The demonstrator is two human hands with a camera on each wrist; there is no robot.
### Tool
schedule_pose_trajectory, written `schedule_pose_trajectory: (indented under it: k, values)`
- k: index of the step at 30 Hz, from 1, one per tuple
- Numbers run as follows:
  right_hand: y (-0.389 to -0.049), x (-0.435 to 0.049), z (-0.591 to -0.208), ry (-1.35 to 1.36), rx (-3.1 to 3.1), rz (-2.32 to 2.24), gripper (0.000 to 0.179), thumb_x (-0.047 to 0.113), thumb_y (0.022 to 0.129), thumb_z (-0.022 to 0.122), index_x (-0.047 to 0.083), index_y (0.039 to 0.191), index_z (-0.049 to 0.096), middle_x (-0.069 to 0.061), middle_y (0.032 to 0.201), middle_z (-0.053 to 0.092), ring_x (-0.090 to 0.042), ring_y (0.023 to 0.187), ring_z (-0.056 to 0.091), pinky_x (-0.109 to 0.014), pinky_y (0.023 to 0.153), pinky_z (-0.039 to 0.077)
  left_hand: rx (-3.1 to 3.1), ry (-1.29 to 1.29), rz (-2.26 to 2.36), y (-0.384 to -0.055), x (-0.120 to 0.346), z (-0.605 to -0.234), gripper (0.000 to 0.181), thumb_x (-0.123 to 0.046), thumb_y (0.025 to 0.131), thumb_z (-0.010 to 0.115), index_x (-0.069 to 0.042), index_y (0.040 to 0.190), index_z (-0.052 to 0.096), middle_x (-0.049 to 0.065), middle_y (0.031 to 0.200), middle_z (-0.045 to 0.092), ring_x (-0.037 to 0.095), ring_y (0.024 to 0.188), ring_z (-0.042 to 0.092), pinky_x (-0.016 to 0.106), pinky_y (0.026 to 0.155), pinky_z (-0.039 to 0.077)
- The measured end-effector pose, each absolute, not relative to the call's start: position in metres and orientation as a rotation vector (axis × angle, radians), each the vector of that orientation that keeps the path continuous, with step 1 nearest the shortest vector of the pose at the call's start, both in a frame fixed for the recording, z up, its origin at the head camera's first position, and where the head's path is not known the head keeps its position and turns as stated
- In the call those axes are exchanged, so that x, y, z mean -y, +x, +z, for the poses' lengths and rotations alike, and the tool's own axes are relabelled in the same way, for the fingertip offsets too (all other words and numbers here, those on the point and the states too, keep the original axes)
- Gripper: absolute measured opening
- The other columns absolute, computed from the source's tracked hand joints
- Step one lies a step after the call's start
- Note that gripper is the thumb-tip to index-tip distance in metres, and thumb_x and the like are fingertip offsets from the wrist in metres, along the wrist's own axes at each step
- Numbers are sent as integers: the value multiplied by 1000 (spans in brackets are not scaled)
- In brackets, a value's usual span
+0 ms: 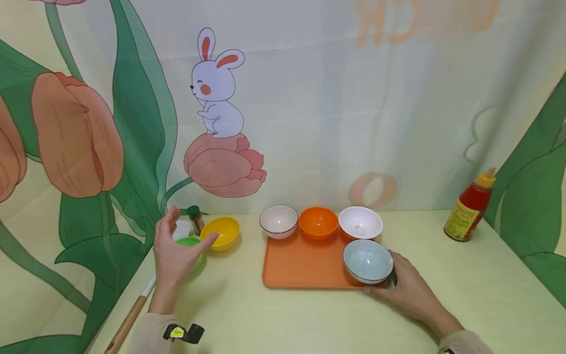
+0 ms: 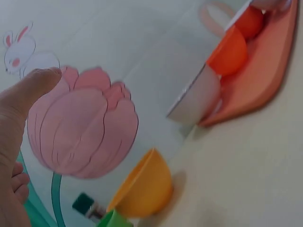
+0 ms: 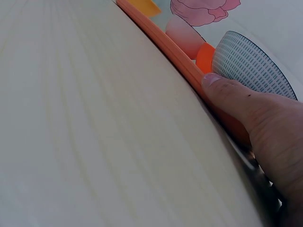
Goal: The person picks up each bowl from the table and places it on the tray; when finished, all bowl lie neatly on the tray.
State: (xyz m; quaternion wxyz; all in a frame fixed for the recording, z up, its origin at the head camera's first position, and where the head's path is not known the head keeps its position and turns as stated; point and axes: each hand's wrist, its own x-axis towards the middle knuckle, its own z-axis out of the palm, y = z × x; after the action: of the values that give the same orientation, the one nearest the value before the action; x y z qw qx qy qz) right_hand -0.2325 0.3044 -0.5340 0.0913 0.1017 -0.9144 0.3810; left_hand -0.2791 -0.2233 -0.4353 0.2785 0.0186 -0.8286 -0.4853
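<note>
My left hand [image 1: 176, 253] is raised on the left, thumb and fingers spread, with nothing between them. It partly covers a green bowl [image 1: 190, 242] in the head view; a yellow bowl [image 1: 223, 233] lies just past the thumb. At the front right corner of an orange tray [image 1: 300, 270], my right hand [image 1: 413, 287] reaches round the right side of a pale blue bowl [image 1: 368, 260]. Its thumb lies along the tray edge, below the patterned bowl wall [image 3: 246, 61]. The other fingers are mostly hidden in the right wrist view.
Along the tray's back stand a cream bowl [image 1: 278, 222], an orange bowl [image 1: 318, 223] and a white bowl [image 1: 360, 223]. A red sauce bottle [image 1: 469, 209] is at the far right. Back left are a green-capped jar [image 1: 195, 220] and a white container [image 1: 182, 230]; a wooden handle [image 1: 128, 322] lies at left.
</note>
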Motion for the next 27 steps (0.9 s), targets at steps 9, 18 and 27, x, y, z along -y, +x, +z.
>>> schedule_pose_trajectory:
  k: [9,18,27]
  values:
    - [-233,-304,-534,295,2739,1101,118,65,78,97,0,162,47,-23,156,58,-47,145,55,-75,120,45,2307,233,-1295,-271,262,-465,121,-44,81,102,-14,175,31,12,174,41,40,158,40,66,130,38]
    - [-232,-302,-534,280,2762,1103,121,68,78,96,1,164,44,-23,159,56,-47,146,54,-75,120,44,2354,342,-1279,-269,273,-494,128,-43,79,101,-12,176,24,19,174,32,45,150,42,70,121,43]
    - [-233,-303,-534,301,2748,1113,118,67,78,96,2,163,46,-22,157,58,-46,145,54,-75,121,44,2355,373,-1281,-271,275,-508,131,-44,76,104,-9,175,26,22,171,31,47,144,44,70,119,43]
